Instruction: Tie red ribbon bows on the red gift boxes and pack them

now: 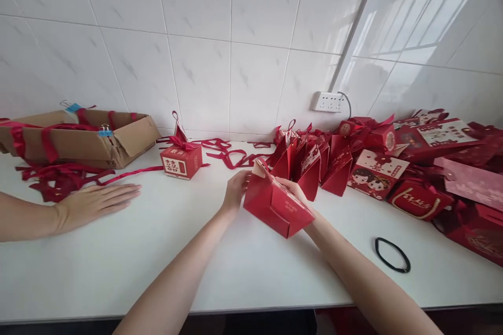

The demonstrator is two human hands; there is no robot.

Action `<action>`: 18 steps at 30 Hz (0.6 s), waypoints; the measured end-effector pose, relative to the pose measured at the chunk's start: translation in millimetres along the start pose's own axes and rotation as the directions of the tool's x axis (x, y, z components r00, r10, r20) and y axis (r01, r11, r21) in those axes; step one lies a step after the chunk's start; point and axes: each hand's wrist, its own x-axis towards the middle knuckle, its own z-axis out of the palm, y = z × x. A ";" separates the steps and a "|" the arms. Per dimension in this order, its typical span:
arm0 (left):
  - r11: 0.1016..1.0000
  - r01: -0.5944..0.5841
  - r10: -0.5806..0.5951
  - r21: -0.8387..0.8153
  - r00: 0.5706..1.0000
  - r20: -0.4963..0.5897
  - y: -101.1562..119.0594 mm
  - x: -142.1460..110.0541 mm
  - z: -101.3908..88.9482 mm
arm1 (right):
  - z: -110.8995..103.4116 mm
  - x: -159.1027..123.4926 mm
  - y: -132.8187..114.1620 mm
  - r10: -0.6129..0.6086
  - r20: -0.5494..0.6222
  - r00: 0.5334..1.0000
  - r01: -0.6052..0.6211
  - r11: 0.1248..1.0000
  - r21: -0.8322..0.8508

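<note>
Between my two hands a red gift box (275,207) is held up off the table, tilted so that a folded panel with small gold print faces me. My left hand (236,191) grips its left side, with the fingertips hidden behind it. My right hand (296,191) is wrapped round the far right side, and the box covers most of its fingers. Just beyond the box stand several folded red boxes (337,167) in a row. Left of my hands sits a small red box (183,161) with a ribbon bow on top.
Another person's hand (98,204) lies flat at the left, by loose red ribbon (58,180) and an open cardboard box (78,141) with clips. More red gift boxes (422,199) are piled at the right. A black hair tie (393,255) lies on the white table (220,288). A power socket (328,102) is on the tiled wall.
</note>
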 end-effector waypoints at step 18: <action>0.913 0.359 -0.273 -0.192 0.890 0.366 11.7 1.3 -3.6 | -0.9 -17.4 -4.7 0.317 0.002 0.948 -0.312 0.930 0.193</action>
